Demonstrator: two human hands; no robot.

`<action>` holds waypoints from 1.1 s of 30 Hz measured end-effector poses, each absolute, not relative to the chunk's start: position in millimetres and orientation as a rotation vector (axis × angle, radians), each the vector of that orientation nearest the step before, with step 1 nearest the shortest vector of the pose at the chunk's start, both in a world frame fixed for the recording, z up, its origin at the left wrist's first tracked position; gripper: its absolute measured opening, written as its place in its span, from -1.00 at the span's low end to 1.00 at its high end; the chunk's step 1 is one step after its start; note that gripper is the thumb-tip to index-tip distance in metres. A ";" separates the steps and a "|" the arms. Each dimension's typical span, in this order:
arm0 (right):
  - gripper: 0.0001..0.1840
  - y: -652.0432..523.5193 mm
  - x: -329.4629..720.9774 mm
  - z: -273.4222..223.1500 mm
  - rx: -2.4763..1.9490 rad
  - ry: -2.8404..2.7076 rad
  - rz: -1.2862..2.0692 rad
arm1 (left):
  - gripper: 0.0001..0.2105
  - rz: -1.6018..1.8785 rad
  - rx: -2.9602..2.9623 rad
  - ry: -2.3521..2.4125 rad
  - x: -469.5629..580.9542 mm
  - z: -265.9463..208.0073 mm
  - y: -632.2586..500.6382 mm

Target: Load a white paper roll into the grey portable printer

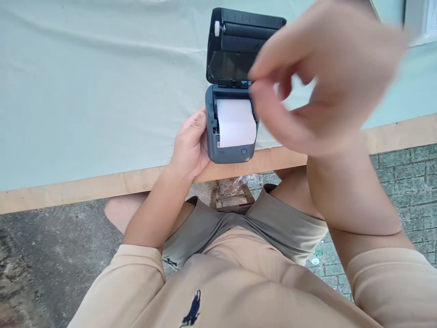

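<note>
A small dark grey label printer stands at the table edge with its black lid swung open to the back. Inside its bay sits white label paper, whose end reaches over the front rim by the power button. My left hand is closed around the printer's left side, its thumb along the casing. In front of the lid's right part, my right hand is raised and blurred. Its thumb and forefinger come together in a pinch beside the hinge; anything between the tips is too small to make out.
A pale green cloth covers the table, with a bare wooden edge towards me. Under the table is a wooden frame between my knees. A grey and white object lies at the far right corner.
</note>
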State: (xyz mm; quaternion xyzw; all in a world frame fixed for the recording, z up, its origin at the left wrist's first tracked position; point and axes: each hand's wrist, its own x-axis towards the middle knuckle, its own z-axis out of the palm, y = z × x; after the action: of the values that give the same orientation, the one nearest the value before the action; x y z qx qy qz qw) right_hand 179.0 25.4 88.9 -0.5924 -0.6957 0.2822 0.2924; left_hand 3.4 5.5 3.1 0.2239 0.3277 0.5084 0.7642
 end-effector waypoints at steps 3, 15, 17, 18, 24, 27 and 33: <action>-0.65 20.6 172.6 94.4 -1.692 -2.369 0.479 | -0.68 1.097 0.478 0.663 4.0 4.8 4.8; -0.63 26.3 166.5 90.2 -1.896 -2.752 0.269 | -0.68 1.093 0.508 0.688 5.0 7.7 4.8; -0.60 26.3 166.4 91.0 -1.894 -2.750 0.231 | -0.68 1.090 0.505 0.702 5.0 7.9 4.6; -0.57 25.9 166.8 92.1 -1.894 -2.740 0.228 | -0.67 1.082 0.504 0.705 4.8 8.1 4.5; -0.55 20.9 180.0 103.8 -1.704 -2.489 0.543 | -0.67 1.080 0.490 0.718 5.3 9.1 4.8; -0.61 23.3 197.1 93.9 -1.407 -2.103 1.049 | -0.66 1.096 0.495 0.704 6.1 8.4 5.8; -0.42 30.2 233.8 68.8 -1.360 -1.406 1.333 | -0.66 1.064 0.530 0.713 4.9 6.5 7.1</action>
State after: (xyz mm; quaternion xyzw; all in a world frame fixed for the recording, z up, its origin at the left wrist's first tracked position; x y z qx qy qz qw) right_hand 233.8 30.2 68.8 -0.5320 -0.5500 0.5215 0.3776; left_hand 4.9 7.1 6.5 0.2445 0.3287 0.4905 0.7691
